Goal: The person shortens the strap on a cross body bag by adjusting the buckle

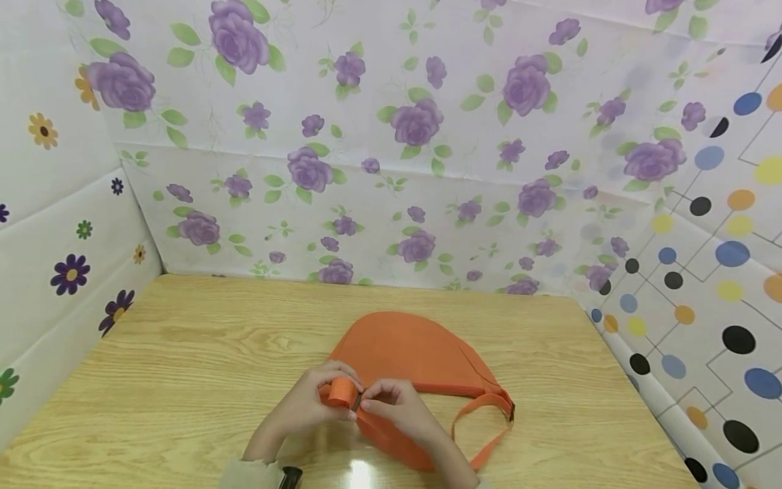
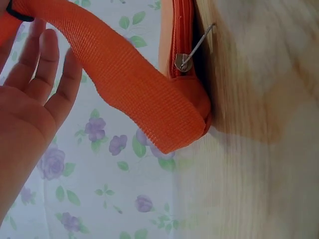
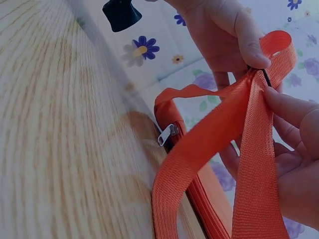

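Observation:
An orange bag (image 1: 403,350) with a curved top lies on the table, its zipper facing the near side. Above its left end, my left hand (image 1: 310,399) pinches the bag's orange webbing strap (image 2: 124,74), part of which stands up in a loop. My right hand (image 1: 400,409) pinches the strap from the other side, beside a dark slider buckle (image 3: 265,77). In the right wrist view the thumb of the left hand (image 3: 214,35) presses at that buckle. A metal zipper pull (image 2: 184,62) hangs at the bag's end.
The wooden table (image 1: 201,353) meets a purple-flowered cloth (image 1: 366,204) behind. A dotted cloth (image 1: 702,326) borders the right side, a flower-patterned one (image 1: 67,224) the left. Another length of strap (image 1: 464,411) curves off the bag's right end.

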Available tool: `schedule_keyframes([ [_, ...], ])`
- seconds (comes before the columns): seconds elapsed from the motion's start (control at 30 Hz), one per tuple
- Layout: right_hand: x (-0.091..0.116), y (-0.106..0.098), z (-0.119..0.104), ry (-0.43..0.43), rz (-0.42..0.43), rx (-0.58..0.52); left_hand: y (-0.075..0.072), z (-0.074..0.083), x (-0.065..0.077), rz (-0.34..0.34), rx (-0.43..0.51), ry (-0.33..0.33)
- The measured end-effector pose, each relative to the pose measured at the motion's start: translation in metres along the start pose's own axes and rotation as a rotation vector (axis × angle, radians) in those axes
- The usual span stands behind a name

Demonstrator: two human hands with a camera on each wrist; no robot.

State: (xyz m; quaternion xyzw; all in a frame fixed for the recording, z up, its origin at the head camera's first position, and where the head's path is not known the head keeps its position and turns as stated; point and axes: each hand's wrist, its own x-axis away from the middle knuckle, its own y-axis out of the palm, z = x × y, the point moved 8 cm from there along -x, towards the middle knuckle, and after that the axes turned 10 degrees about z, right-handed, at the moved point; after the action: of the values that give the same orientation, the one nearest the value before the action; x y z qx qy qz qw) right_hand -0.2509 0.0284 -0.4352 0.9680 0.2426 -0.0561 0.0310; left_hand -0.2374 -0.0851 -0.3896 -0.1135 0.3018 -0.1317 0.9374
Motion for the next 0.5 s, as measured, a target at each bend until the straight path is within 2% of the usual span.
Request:
schedule_keyframes([
  [0.1, -0.0003, -0.0002, 0.0002, 0.011, 0.012, 0.002, -0.0009, -0.0015, -0.0005, -0.006, 0.000, -0.030],
  [0.33, 0.0004, 0.0020, -0.0017, 0.018, 0.013, 0.033, -0.0004, -0.0045, -0.0002, -0.074, 0.025, -0.164],
  [0.5, 0.0011, 0.0032, -0.0004, 0.053, 0.013, 0.037, 0.0005, -0.0018, -0.0003, -0.111, 0.026, -0.165],
])
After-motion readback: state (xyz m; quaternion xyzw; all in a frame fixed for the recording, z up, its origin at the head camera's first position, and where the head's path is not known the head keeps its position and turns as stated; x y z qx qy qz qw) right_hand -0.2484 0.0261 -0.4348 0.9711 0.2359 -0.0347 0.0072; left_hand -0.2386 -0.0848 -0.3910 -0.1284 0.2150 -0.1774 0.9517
